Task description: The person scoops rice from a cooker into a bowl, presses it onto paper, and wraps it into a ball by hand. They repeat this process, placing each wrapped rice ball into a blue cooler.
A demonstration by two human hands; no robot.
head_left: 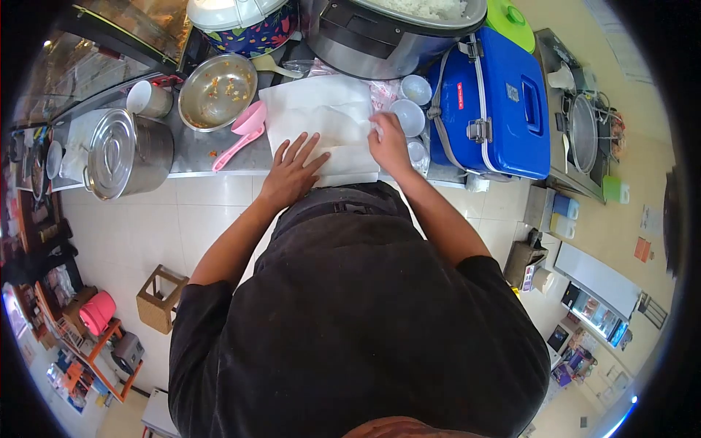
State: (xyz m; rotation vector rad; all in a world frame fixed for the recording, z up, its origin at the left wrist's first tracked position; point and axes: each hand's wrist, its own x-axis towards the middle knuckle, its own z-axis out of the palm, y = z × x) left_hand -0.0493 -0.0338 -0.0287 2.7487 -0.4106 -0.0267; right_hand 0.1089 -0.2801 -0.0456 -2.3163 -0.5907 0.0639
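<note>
Sheets of white wrapping paper (pixel 321 106) lie on the metal counter in front of me. My left hand (pixel 293 171) rests flat on the paper's near left part, fingers spread. At the right edge, my right hand (pixel 389 144) has its fingers curled together, with a bit of white paper showing at the fingertips. A pink scoop (pixel 241 146) lies just left of the sheets. Clear plastic cups (pixel 409 117) stand just beyond my right hand.
A steel bowl (pixel 191 102) with food scraps and a lidded steel pot (pixel 150 150) stand left. Behind the paper is a large rice cooker (pixel 380 44) holding white rice. A blue cooler box (pixel 511 131) blocks the right side. A stool (pixel 157 310) stands on the floor at left.
</note>
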